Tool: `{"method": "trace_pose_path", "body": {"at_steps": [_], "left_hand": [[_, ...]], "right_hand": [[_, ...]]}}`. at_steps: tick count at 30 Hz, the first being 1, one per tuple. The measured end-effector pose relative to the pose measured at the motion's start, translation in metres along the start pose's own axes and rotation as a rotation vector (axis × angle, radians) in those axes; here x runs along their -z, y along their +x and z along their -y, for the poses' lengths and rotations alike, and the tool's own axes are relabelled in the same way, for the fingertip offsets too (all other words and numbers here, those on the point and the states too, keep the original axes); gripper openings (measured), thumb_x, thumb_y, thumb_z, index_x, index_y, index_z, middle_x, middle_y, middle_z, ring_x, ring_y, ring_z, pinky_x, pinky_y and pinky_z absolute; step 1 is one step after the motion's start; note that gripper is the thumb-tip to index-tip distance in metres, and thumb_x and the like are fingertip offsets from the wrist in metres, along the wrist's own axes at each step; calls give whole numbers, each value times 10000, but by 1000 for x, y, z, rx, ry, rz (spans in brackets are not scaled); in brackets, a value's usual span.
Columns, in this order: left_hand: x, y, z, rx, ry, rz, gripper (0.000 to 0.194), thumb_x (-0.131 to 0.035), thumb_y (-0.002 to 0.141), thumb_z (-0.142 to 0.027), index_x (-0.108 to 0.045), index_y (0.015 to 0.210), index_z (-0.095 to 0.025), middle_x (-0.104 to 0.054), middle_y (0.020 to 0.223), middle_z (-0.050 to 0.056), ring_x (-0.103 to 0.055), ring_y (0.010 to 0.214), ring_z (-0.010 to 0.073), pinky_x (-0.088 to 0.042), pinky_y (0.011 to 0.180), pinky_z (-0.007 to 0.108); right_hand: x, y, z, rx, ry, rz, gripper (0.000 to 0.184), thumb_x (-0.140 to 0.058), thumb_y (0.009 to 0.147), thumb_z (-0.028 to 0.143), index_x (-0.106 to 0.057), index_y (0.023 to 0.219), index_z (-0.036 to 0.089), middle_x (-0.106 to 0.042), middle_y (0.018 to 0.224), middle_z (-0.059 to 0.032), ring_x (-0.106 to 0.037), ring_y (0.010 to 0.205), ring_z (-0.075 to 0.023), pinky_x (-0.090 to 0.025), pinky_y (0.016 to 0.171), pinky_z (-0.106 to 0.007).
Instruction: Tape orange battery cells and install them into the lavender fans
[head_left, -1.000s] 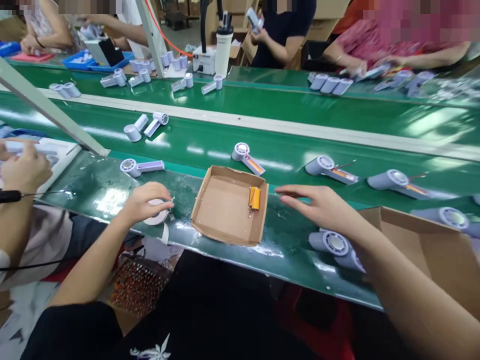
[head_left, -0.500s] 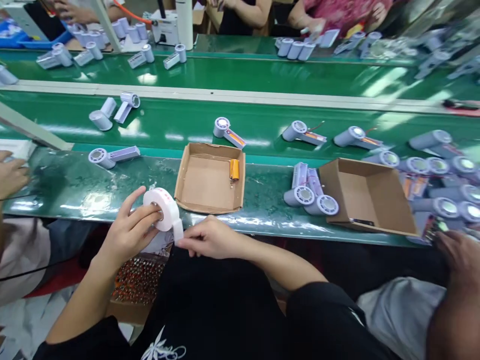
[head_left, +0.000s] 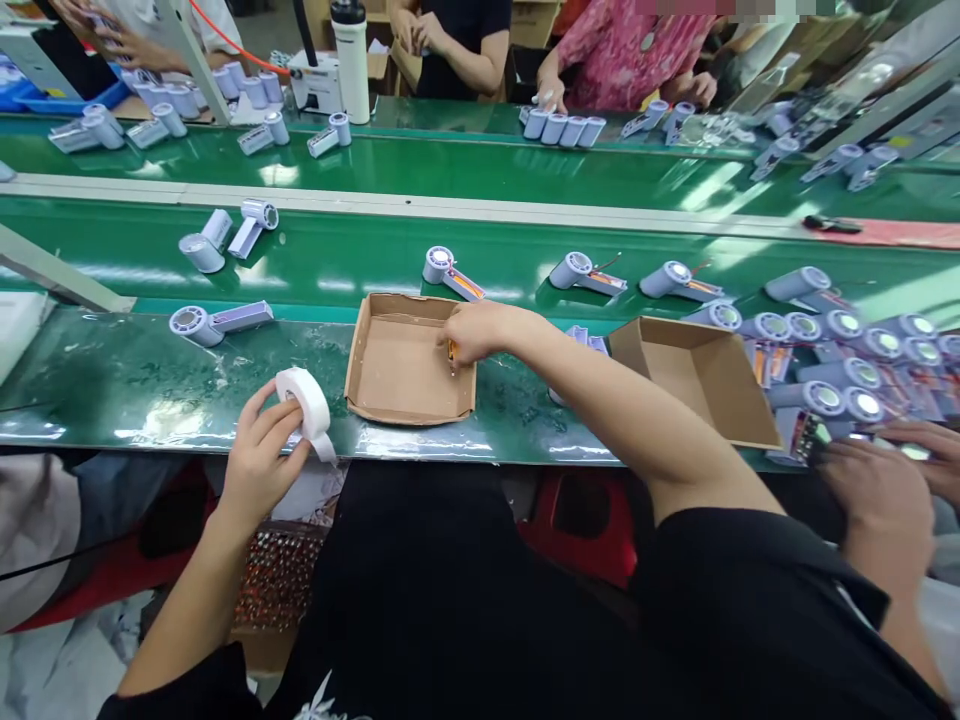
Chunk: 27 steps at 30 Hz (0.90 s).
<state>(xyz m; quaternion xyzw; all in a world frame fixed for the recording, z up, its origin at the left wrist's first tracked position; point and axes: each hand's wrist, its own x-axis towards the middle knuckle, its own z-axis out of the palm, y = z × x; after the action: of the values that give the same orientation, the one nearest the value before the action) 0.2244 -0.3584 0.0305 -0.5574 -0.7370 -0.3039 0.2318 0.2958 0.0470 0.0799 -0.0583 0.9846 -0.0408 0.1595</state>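
Observation:
My left hand (head_left: 266, 445) grips a roll of white tape (head_left: 313, 402), its fingers in the core. A short loose end of tape (head_left: 325, 447) hangs from the roll's lower side. My right hand (head_left: 477, 334) reaches over the right side of a shallow cardboard box (head_left: 362, 405). Its fingers are closed on an orange battery (head_left: 451, 350), mostly hidden under them. A pale purple handheld fan body (head_left: 196, 325) lies on the bench to the left of the box. Another fan body with an orange strip in its handle (head_left: 439, 264) rests behind the box.
A deeper cardboard box (head_left: 697, 385) stands to the right, beside many fan bodies (head_left: 817, 398). A co-worker's hands (head_left: 874, 480) are at the far right. Green conveyor belts (head_left: 360, 240) run across behind. Below the bench edge sits a carton of small orange and metallic parts (head_left: 277, 580).
My right hand has left the tape's loose end and moved right and forward into the shallow box, onto the orange battery. My left hand still holds the roll, slightly further left.

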Motion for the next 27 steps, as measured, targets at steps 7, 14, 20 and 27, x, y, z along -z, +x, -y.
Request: {"method": "trace_pose_path", "body": {"at_steps": [7,14,20,27], "left_hand": [[-13,8,-17,-43,-69,25,343,-671,951,-25,-710,1237,-211,-797,1159,90,-756,1214,310,-618,1186,669],[-14,10,-23,-49,-92,69,388,-693,959,-41,-700,1301,-224,-798,1196,84,-735,1245,318,-605,1195,681],[-23,8,-24,-47,-114,105,386,-697,962,-36,-694,1311,-202,-794,1226,112,-666,1392,364,-599,1196,681],[-29,7,-28,-40,-126,147,423,-682,956,-54,-714,1336,-236,-806,1233,89,-700,1343,349,-578,1221,684]], "right_hand": [[-2,24,-1,-58,235,-87,300,-526,1105,265,-809,1040,188,-869,1005,-94,-737,979,-222,-513,947,-358],[-7,4,-11,25,342,-180,411,-555,1000,151,-795,1333,178,-834,1331,-125,-744,1166,-260,-542,1003,-380],[-15,4,-12,142,-9,69,561,-689,871,125,-835,1372,333,-818,1379,-67,-658,1215,-325,-475,1048,-440],[-28,18,31,335,-133,-118,364,-698,1027,207,-839,1343,320,-689,1548,-128,-539,1395,-372,-437,1097,-475]]}}
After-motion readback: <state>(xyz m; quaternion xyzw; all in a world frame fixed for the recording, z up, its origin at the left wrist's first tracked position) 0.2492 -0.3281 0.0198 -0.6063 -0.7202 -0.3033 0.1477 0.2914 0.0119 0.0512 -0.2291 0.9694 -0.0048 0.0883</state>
